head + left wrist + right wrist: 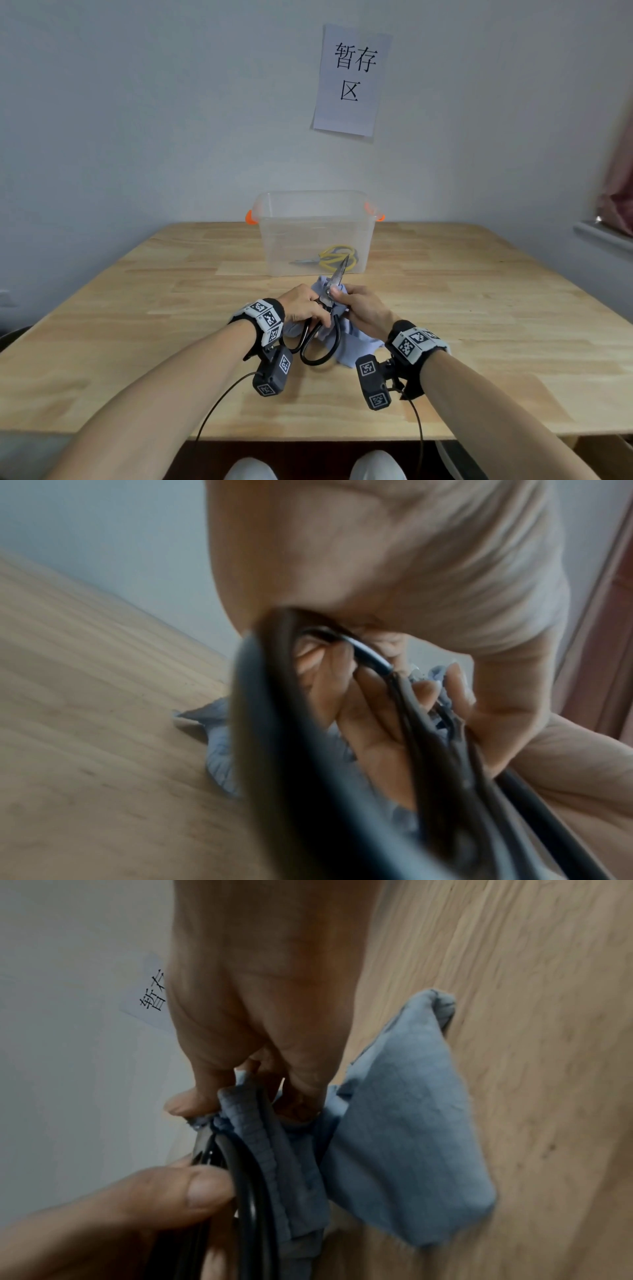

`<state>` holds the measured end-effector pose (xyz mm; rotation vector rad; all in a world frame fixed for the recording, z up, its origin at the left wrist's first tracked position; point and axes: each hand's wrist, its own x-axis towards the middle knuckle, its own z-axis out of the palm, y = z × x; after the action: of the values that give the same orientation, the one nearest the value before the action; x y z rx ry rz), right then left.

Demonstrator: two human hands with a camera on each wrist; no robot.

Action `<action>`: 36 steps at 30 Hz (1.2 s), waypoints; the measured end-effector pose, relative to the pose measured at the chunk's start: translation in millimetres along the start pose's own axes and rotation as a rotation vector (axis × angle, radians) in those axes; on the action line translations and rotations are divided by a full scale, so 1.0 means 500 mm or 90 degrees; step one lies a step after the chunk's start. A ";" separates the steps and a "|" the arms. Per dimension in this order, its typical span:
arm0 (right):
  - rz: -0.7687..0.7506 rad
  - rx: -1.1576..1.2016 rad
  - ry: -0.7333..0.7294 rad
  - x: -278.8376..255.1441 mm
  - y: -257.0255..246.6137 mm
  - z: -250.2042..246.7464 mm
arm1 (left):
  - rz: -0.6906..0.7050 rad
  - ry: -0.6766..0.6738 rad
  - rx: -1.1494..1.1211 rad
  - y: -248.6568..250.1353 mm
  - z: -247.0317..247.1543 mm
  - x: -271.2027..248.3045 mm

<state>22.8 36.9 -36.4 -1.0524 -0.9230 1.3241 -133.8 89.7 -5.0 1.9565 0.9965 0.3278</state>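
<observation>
Black-handled scissors [337, 274] are held above the wooden table [137, 308], blades together and pointing away toward the bin. My left hand [317, 310] grips them just below the pivot, and the handle loops [274, 750] hang toward me. My right hand [342, 298] pinches a blue cloth [356, 346] against the scissors near the pivot. The rest of the cloth drapes down onto the table. In the right wrist view the cloth [404, 1123] bunches under my right fingers [192, 1099] beside the black handles [253, 1191].
A clear plastic bin [313, 209] with orange latches stands at the table's far edge, and yellow-handled scissors [334, 257] lie inside it. A paper sign [352, 78] is taped to the wall above. Bare wood lies to the left and right of my hands.
</observation>
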 end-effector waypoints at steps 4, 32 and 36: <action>-0.027 -0.011 0.072 0.006 0.000 0.004 | -0.010 -0.005 0.012 -0.003 0.002 0.001; -0.045 -0.025 0.022 0.018 0.003 -0.002 | -0.041 0.026 0.009 0.023 0.011 -0.019; -0.030 -0.059 0.038 0.023 0.002 -0.005 | -0.045 0.027 0.025 0.032 0.012 -0.023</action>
<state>25.6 48.3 -38.7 -1.1287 -0.9663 1.2148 -129.7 72.9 6.3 1.9511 1.1048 0.3134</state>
